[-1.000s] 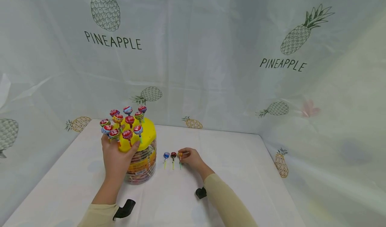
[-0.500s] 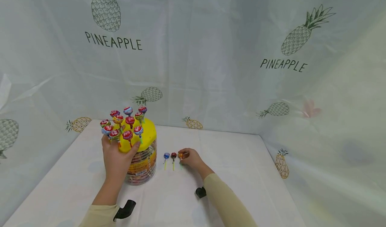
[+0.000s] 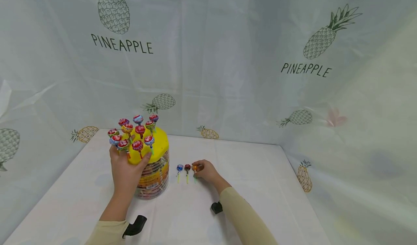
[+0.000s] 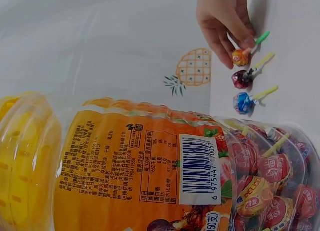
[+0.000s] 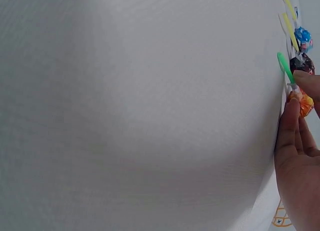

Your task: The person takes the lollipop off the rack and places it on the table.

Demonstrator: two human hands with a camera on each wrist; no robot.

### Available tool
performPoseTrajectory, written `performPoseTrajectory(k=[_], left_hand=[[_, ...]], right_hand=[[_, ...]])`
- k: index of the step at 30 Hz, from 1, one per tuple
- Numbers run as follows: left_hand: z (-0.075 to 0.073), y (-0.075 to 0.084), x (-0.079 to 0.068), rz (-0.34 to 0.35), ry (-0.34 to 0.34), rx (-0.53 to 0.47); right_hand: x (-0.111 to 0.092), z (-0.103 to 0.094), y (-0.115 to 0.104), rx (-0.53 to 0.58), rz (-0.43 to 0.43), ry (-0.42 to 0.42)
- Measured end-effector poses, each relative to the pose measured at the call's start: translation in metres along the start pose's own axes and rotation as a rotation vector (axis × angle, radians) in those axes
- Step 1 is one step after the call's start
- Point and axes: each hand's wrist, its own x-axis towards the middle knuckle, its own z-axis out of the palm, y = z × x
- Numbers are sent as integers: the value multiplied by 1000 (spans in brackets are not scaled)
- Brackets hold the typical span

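Note:
A big clear jar (image 3: 153,180) of wrapped lollipops stands on the left of the table, under a yellow lid (image 3: 160,143). Several lollipops (image 3: 140,130) stick up from that lid. My left hand (image 3: 126,172) grips the near left side of the jar's top, thumb against the lid and other fingers partly hidden behind lollipops. Right of the jar, my right hand (image 3: 208,170) pinches an orange lollipop (image 4: 241,57) with a green stick, down at the tabletop. Beside it lie a dark red lollipop (image 4: 242,79) and a blue lollipop (image 4: 244,103), both with yellow sticks, in one row.
The white-covered table (image 3: 247,172) meets a pale pineapple-print curtain (image 3: 215,75) at its back and sides. Black wrist mounts (image 3: 135,226) sit at both sleeves. In the left wrist view, the jar's orange label (image 4: 125,166) carries a barcode.

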Motion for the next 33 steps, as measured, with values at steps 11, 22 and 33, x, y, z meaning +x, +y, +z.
performPoseTrajectory(k=[11, 22, 33], left_hand=[[0, 0, 0, -13, -3, 14], [-5, 2, 1, -26, 11, 30], [-2, 2, -3, -27, -3, 28]], right_hand=[[-3, -3, -4, -2, -5, -15], [-5, -23, -60, 87, -165, 46], [-21, -31, -144, 434, -396, 3]])
